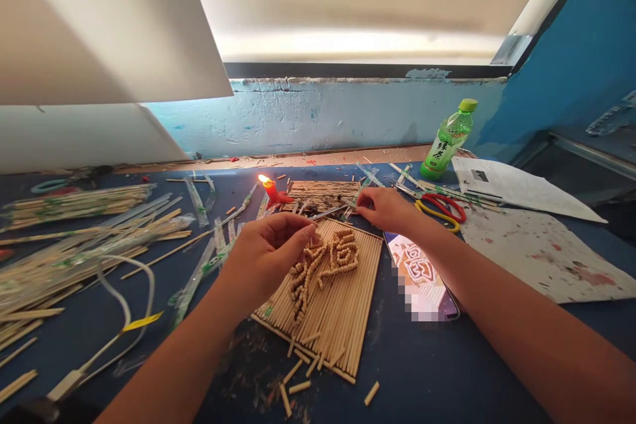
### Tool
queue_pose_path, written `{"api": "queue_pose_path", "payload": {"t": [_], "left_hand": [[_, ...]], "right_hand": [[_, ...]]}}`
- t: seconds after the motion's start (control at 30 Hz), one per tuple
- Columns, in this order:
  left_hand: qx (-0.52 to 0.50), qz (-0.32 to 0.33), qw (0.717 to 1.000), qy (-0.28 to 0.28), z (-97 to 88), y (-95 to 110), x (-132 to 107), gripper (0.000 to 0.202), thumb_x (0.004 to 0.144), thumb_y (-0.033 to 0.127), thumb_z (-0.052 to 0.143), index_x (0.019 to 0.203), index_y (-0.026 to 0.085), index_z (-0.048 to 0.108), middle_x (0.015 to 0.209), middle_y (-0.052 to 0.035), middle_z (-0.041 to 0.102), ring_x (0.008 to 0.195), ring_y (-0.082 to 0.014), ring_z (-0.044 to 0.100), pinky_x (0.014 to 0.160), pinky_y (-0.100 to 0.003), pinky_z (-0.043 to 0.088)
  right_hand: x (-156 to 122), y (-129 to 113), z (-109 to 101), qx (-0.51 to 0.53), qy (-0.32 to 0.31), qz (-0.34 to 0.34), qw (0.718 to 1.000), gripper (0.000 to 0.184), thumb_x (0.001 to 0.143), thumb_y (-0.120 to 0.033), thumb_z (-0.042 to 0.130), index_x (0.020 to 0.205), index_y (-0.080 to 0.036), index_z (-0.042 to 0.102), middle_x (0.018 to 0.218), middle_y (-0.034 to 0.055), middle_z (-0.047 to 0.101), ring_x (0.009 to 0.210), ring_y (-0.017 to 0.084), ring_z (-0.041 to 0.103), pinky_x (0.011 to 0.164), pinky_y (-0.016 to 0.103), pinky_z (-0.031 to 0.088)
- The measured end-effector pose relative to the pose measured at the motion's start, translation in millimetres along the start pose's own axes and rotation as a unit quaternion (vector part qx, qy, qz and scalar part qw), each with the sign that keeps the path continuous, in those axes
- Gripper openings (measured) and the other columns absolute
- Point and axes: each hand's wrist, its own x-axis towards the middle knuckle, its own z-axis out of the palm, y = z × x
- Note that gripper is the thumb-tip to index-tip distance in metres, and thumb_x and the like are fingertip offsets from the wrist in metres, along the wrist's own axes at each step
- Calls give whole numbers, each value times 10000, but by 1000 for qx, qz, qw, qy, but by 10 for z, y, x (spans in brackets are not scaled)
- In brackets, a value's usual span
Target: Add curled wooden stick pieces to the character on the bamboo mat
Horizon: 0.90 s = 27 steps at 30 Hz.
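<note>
My left hand [275, 252] is over the left side of a mat of wooden sticks [355, 305], thumb and fingertips pinched together; whatever they hold is too small to make out. Past the mat's top edge, my right hand [385, 209] pinches a thin pale stick [330, 212], which points left toward my left fingertips. Raised shapes built from short stick pieces [342, 255] stand on the mat, partly behind my left hand. Just beyond my hands a lit red candle [271, 191] stands beside a second, darkened stick panel [322, 190]. Short cut pieces [299, 387] lie at the mat's near edge.
A phone [422, 271] showing a character lies right of the mat, under my right forearm. Red-and-yellow scissors [444, 207], a green tea bottle [447, 139] and papers [541, 245] are farther right. Bundled sticks [79, 205], plastic wrappers [196, 285] and a white cable [124, 305] cover the left.
</note>
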Motion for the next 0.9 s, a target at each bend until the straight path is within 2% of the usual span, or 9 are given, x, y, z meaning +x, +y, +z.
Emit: {"api": "queue_pose_path", "payload": {"t": [0.27,0.4,0.53,0.7,0.8,0.9], "left_hand": [[20,-5,1000,22,2,-45,8,192,803,368,706,861,186,716,686,-34,694,485,-103,539,409,-212,418],[37,-6,999,39,-25,-61,26,222,805,382,703,895,179,722,690,-25,668,496,-102,531,443,-222,450],[35,-1,998,57,-52,-55,43,202,819,348,685,905,167,711,732,-27,662,510,-94,534,487,-230,474],[3,8,998,56,-58,-81,76,156,828,319,660,839,163,667,786,-50,681,600,-125,621,520,-241,518],[-17,13,998,59,-59,-134,107,165,818,308,675,885,159,649,835,-67,702,657,-150,674,565,-263,567],[-26,16,997,68,-69,-178,126,200,799,297,704,927,152,651,841,-75,714,741,-181,711,658,-299,610]], "right_hand": [[-34,35,-73,37,44,8,998,171,911,-282,489,942,-181,623,871,89,679,729,186,576,653,318,402],[-31,91,-67,127,51,36,990,248,953,-328,407,1065,-192,582,791,51,650,618,161,557,572,295,395],[-21,100,-52,142,76,29,987,291,954,-337,402,1101,-183,601,840,59,660,662,164,563,621,301,406],[-106,-61,-69,133,67,7,989,308,945,-361,435,1102,-169,618,790,47,645,632,157,518,604,300,373],[-182,-196,-70,136,53,-13,989,292,946,-354,441,1086,-169,618,777,41,626,615,148,493,587,294,359],[-230,-299,-44,142,48,-32,988,264,942,-320,449,1084,-174,617,853,55,627,677,154,509,625,292,381]]}}
